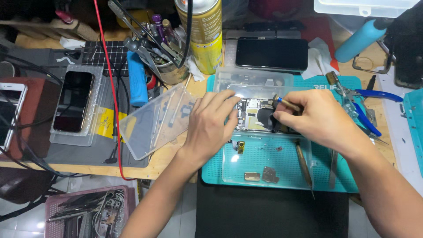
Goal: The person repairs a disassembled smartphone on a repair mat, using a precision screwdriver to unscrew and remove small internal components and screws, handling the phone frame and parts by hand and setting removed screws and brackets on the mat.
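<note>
Step in hand, by judgement: internal work on an opened phone (255, 115), back shell exposed, lying on the teal work mat (211, 174) under a clear plastic tray (269, 163) at about 12 o'clock from the wearer.

Left hand (210, 123): fingers partly spread, fingertips pressed down on the phone's left edge, bracing it. Nothing pinched.

Right hand (315, 119): fingers closed together around a slim tool with a brass-coloured shaft (286, 103), tip angled toward the upper board area near the dark round part. Exact contact point hidden by the fingers.

Loose parts at 6 o'clock of the phone: a small yellow-and-black component (241, 147), 2 metal shields (262, 176), a tiny screw-like speck. A second wooden-handled tool (304, 164) at 5 o'clock. Blue-handled pliers (368, 105) at 3 o'clock. A yellow spray can (203, 35) at 11 o'clock.

Next move, by judgement: steady, light tool pressure, phone held flat, removed parts kept together in the tray.
</note>
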